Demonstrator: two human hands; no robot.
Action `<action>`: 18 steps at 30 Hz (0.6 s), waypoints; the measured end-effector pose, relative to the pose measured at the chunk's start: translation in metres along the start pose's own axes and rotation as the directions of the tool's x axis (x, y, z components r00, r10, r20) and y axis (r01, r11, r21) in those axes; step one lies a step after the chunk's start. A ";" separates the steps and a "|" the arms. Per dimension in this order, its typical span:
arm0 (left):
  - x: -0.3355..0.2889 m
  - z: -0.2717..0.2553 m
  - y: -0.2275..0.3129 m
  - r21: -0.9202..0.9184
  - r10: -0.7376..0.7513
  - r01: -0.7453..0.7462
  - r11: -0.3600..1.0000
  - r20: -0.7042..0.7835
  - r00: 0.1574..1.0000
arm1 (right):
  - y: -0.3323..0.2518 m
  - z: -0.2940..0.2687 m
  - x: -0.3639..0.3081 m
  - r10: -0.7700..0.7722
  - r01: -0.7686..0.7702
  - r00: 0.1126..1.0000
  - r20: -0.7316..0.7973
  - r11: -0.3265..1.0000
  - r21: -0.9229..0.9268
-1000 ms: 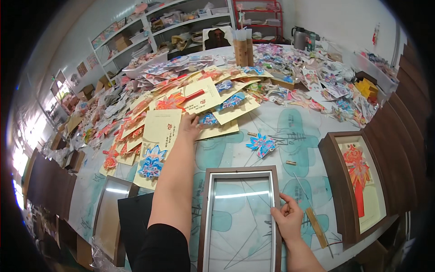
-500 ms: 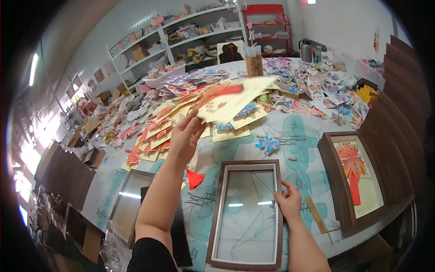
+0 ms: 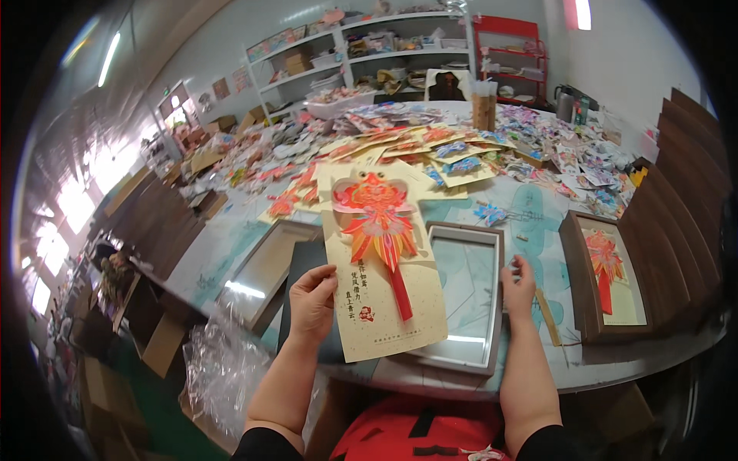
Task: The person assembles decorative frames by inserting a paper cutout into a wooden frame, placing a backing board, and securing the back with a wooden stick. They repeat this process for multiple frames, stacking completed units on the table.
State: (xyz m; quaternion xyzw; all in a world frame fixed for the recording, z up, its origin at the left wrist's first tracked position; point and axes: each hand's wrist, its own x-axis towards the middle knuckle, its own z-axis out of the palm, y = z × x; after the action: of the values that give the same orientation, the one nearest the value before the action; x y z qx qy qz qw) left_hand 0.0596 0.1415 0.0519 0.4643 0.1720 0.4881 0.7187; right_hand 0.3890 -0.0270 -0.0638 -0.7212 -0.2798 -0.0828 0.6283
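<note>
My left hand (image 3: 314,303) pinches the left edge of a cream card (image 3: 419,334), held upright above the table. A layered red and orange paper kite ornament (image 3: 375,211) with a red tassel (image 3: 400,293) sits on its face, beside printed characters. Behind the card's right side lies a brown picture frame (image 3: 498,307) with a white inner lip and a glass pane; the card hides its left part. My right hand (image 3: 518,286) is at that frame's right edge, fingers curled, thumb against the rim.
A finished boxed frame (image 3: 573,284) stands at the right, before stacked brown frames (image 3: 676,207). Another glazed frame (image 3: 269,265) and a black board (image 3: 304,269) lie at left. Cream cards (image 3: 400,146) pile up behind, near a blue paper ornament (image 3: 490,213). Clear plastic wrap (image 3: 223,369) hangs at the near left.
My left hand has brought the card from over the pile down towards me and turned its face to view. My right hand stays by the frame's right edge. The view has shifted left.
</note>
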 end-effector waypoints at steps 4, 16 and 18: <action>-0.046 -0.025 0.001 -0.029 0.044 -0.045 0.999 -0.037 0.998 | -0.060 -0.010 -0.029 0.032 -0.119 0.977 0.213 0.904 0.410; -0.103 -0.010 -0.009 0.737 0.434 -0.440 0.513 0.220 0.874 | -0.146 -0.017 -0.165 0.070 -0.591 0.734 0.675 0.554 0.586; -0.124 0.000 -0.013 0.824 0.310 -0.423 0.378 0.318 0.896 | -0.145 -0.018 -0.173 0.097 -0.558 0.763 0.639 0.597 0.577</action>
State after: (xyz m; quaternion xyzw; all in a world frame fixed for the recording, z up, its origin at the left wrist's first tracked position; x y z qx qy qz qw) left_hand 0.0091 0.0330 0.0152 0.8175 0.2501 0.4496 0.2590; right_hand 0.1759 -0.0879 -0.0177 -0.4337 -0.3100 0.3702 0.7608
